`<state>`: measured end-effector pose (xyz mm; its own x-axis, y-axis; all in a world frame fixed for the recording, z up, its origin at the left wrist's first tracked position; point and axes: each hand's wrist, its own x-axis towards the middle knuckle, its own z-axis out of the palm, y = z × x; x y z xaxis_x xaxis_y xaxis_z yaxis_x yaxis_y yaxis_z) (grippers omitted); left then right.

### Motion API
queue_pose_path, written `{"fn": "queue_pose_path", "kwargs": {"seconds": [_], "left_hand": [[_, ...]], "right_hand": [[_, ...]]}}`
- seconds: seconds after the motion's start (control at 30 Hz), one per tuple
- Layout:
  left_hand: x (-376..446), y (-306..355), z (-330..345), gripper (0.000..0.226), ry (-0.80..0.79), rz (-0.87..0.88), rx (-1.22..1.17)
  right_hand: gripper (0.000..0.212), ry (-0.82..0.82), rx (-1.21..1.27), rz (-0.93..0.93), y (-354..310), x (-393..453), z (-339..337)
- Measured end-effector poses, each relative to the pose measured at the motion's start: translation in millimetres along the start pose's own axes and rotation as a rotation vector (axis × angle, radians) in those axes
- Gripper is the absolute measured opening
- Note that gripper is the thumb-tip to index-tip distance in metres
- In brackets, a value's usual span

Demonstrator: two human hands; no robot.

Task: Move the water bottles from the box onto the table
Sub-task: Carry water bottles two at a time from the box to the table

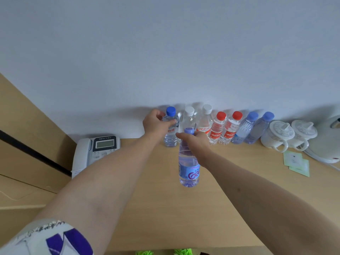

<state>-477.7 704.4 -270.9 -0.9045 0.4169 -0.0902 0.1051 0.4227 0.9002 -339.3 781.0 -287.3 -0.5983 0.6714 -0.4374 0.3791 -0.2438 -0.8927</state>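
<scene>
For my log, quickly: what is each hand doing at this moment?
Left hand: grips the blue-capped bottle at the row's left end.
Right hand: holds the purple-capped bottle near its neck.

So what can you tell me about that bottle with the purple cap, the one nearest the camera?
The purple-capped bottle is clear, faintly violet plastic with a lilac screw cap and a blue label bearing purple lettering. It looks full of water and stands upright, apart from the row of bottles along the wall. Whether its base touches the wooden table is unclear. The right hand grips its neck just under the cap.
</scene>
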Motion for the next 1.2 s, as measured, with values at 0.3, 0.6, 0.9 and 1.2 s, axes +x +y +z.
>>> {"fn": "queue_pose_path", "kwargs": {"seconds": [0.3,0.6,0.9,1.2], "left_hand": [[15.0,-19.2,-57.4,0.034,0.01,-0.034,-0.047],[23.0,-50.8,-110.0,0.034,0.102,-0.069,0.029],[29.7,-64.2,-135.0,0.033,0.136,-0.051,0.042],[31.5,-68.4,-131.8,0.029,0.14,-0.038,0.095]], "right_hand": [[0.04,-0.052,-0.151,-0.116,-16.9,-11.3,50.5],[0.063,0.017,-0.825,-0.244,-32.6,-6.2,112.8],[0.052,0.079,-0.975,-0.297,-50.0,1.7,133.2],[0.038,0.018,-0.947,-0.246,-72.8,11.5,129.3]]}}
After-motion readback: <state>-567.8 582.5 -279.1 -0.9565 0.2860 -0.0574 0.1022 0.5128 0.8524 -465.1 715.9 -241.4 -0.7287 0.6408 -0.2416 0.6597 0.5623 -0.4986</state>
